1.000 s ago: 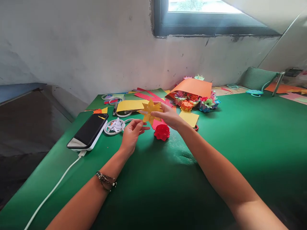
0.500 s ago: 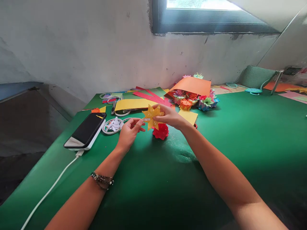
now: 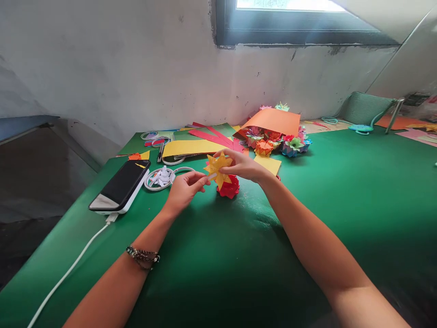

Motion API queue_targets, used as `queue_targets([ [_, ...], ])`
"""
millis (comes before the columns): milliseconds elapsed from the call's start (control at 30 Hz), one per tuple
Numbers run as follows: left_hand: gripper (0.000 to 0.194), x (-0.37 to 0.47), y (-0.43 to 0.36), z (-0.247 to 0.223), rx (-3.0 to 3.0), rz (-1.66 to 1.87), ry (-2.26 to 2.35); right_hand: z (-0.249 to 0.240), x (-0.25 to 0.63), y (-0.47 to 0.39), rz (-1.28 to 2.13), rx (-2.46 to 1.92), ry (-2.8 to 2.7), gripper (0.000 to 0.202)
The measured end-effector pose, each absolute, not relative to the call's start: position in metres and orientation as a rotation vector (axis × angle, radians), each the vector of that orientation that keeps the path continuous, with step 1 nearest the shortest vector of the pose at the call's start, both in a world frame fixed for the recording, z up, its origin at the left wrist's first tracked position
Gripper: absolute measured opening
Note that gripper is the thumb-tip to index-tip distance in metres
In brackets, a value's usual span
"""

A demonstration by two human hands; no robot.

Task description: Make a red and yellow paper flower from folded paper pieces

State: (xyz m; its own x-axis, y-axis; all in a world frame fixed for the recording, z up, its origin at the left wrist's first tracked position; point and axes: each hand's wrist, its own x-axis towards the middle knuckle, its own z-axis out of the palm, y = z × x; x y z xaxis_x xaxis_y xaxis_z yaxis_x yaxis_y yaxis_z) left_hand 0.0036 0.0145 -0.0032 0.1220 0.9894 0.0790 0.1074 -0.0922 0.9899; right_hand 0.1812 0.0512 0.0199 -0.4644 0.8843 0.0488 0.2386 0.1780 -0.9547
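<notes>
My right hand (image 3: pixel 244 165) grips a yellow paper flower (image 3: pixel 221 161) with pointed petals, held up above the table. Between the thumb and forefinger of my left hand (image 3: pixel 184 190) is the end of a small white strip (image 3: pixel 212 176), which lies against the flower's left side. Whether the strip is stuck to the petal I cannot tell. Just below and behind the yellow flower, a red paper flower (image 3: pixel 229 187) rests on the green table (image 3: pixel 218 264), partly covered by it.
At the left lies a phone on a white power bank (image 3: pixel 119 189) with a white cable (image 3: pixel 73 266). Tape rolls (image 3: pixel 146 182), one holding white paper scraps (image 3: pixel 161 176), sit beside it. Behind are yellow paper (image 3: pixel 191 148), red strips (image 3: pixel 213 136), and several paper flowers (image 3: pixel 264 147) under orange paper (image 3: pixel 273 120).
The yellow flower has turned and tilted slightly in my right hand. My left hand has shifted a little, and the white strip now slants.
</notes>
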Motion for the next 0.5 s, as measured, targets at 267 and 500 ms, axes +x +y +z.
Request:
queue_targets([
  [267,0.020,0.0046,0.0132,-0.0051,1.513,0.943,1.130,0.0137,0.1829,0.0557,1.329,-1.040,-1.789,0.035],
  [500,0.017,0.0068,0.0130,-0.0014,1.440,1.127,1.282,0.0146,0.1812,0.0560,1.310,-0.971,-1.805,0.024],
])
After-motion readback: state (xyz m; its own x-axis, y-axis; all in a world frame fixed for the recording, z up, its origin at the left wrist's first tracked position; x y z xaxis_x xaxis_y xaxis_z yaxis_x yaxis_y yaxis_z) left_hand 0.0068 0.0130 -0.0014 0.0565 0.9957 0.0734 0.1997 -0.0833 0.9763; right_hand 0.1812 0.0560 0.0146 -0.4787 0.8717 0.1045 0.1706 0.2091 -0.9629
